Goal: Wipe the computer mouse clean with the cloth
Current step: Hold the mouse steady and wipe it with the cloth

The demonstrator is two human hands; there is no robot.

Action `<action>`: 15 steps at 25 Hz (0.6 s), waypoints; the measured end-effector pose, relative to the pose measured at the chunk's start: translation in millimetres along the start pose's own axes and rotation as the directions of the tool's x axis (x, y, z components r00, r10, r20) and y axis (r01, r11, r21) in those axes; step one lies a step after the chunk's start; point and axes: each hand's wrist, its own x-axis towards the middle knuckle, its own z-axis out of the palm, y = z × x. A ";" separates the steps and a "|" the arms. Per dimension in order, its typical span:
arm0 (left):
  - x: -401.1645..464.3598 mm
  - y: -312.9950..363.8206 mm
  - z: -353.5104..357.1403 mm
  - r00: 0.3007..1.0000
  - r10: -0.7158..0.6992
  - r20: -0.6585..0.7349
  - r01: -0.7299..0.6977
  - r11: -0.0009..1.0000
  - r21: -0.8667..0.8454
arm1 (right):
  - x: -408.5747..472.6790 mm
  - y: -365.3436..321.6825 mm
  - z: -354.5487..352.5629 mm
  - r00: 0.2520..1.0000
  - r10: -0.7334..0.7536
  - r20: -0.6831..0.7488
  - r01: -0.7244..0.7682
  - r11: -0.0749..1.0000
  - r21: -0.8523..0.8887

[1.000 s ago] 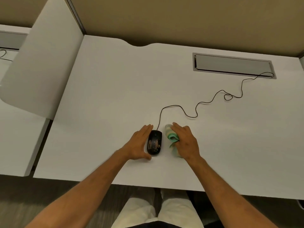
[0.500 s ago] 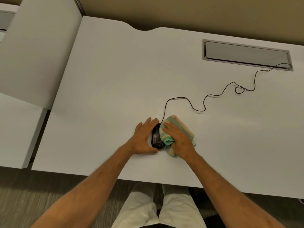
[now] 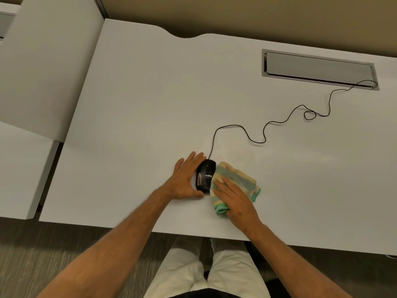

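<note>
A black wired computer mouse (image 3: 205, 175) rests on the white desk (image 3: 139, 117), near the front edge. My left hand (image 3: 184, 179) cups its left side, fingers along the edge and thumb at its rear. A folded cloth (image 3: 236, 179), striped yellow, blue and green, lies against the mouse's right side. My right hand (image 3: 234, 198) lies flat on the cloth and presses it to the mouse. The right side of the mouse is hidden under the cloth.
The mouse's thin black cable (image 3: 268, 125) winds back and right across the desk into a grey cable tray slot (image 3: 318, 68). A white partition panel (image 3: 43, 67) stands at the left, with a lower desk (image 3: 19, 168) beside it.
My right hand brought the bunched cloth from beside the mouse onto its right side. The cloth has since spread out flatter and slid back toward the right. My left hand stayed on the mouse.
</note>
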 end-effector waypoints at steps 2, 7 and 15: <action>0.5 0.5 -0.1 1.000 -0.013 -0.006 0.013 1.000 -0.016 | -2.1 0.4 -6.7 0.988 0.132 -0.075 -0.117 0.978 0.172; 1.4 2.3 1.3 0.998 -0.044 -0.033 0.042 0.997 -0.064 | 50.3 -4.6 -15.6 0.793 0.584 -0.173 -0.423 0.733 0.532; 1.9 3.0 5.7 0.996 -0.059 -0.067 0.053 0.995 -0.084 | 37.3 -13.8 12.0 0.967 0.238 -0.092 -0.209 0.945 0.254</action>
